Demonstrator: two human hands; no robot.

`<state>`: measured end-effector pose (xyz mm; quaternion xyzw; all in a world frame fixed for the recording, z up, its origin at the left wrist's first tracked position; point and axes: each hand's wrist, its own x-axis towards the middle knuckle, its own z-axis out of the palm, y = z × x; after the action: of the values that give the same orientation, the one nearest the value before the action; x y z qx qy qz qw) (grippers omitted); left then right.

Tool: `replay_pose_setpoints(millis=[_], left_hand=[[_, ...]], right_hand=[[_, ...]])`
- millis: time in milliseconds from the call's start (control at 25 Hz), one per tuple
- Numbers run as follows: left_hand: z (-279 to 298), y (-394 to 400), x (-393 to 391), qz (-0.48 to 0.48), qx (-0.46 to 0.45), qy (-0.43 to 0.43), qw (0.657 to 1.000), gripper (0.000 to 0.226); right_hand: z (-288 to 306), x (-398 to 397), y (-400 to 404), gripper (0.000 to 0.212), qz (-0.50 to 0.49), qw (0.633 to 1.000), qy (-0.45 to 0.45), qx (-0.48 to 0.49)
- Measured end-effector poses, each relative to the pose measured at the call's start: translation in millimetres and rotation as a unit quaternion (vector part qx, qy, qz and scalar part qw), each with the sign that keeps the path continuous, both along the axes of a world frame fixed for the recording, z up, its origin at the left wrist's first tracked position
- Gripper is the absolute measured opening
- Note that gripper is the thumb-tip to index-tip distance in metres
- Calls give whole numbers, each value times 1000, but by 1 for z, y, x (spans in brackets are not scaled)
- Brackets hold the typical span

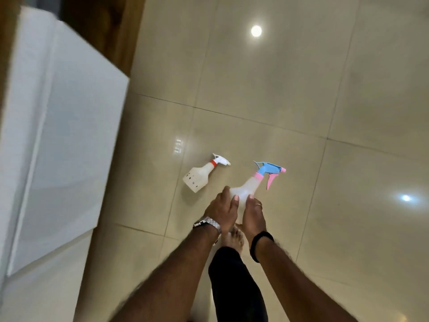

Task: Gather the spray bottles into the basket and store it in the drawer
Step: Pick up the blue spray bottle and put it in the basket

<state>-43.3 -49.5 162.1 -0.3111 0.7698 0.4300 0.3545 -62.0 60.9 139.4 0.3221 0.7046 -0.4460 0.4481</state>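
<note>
While both grips — left hand (220, 211), right hand (253, 214) — clasp blue-pink sprayer (249, 189) | white sprayer (202, 174) lies nearby | floor (301, 101) open

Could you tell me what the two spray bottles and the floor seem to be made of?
Held spray bottle: apparently translucent milky plastic body, with an opaque blue-and-pink plastic trigger head. Lying spray bottle: similar cloudy plastic, white head, red collar. Floor: likely glazed beige tile, judging by grout lines and mirror-like light reflections.

Home interior: glossy beige floor tiles (267, 89), white cabinet (58, 135), bare foot (233, 238).
</note>
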Motion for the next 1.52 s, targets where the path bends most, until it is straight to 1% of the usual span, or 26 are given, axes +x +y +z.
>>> replay_pose_setpoints(millis=[80,160,240,360,400,440,520,600,680,760,920,1000,1080,1160,1240,1360,1440,1520], left_hand=[[30,-13,20,51,-8,16,999,50],[54,-24,38,100,-13,38,994,52],[77,-38,65,144,-14,84,986,54],[108,-55,109,217,-24,145,965,55],[115,-59,127,245,-30,159,956,55],[123,-64,147,273,-32,170,946,54],[138,-71,183,323,-28,191,927,51],[152,-79,233,382,-44,212,899,50],[163,-89,286,435,-74,213,872,52],[172,-96,345,489,-98,191,845,56],[189,-109,456,558,-153,175,796,57],[199,-123,505,597,-175,197,757,54],[207,-135,566,644,-204,217,705,49],[219,-150,580,654,-230,213,689,49],[227,-164,616,680,-242,222,655,52],[232,-192,657,687,-283,232,628,56],[229,-208,681,686,-326,206,617,53],[223,-221,696,690,-348,185,608,51]], right_hand=[[33,14,-14,60,64,996,66,-5],[60,26,-25,59,117,985,126,-19],[87,40,-44,58,173,966,190,-39],[120,67,-68,44,238,933,260,-74],[129,79,-75,43,264,922,271,-82],[138,93,-83,45,293,910,278,-88],[151,119,-97,58,348,889,284,-95],[163,157,-115,67,404,860,292,-109],[174,200,-136,67,459,823,304,-142],[184,250,-158,67,510,787,299,-176],[201,350,-201,64,585,719,293,-235],[211,399,-224,61,615,681,291,-269],[219,461,-253,59,640,638,298,-306],[228,479,-273,58,635,624,305,-338],[232,517,-296,59,645,598,299,-370],[235,555,-335,60,673,536,303,-409],[230,575,-362,59,702,492,315,-407],[223,589,-383,59,724,461,309,-409]])
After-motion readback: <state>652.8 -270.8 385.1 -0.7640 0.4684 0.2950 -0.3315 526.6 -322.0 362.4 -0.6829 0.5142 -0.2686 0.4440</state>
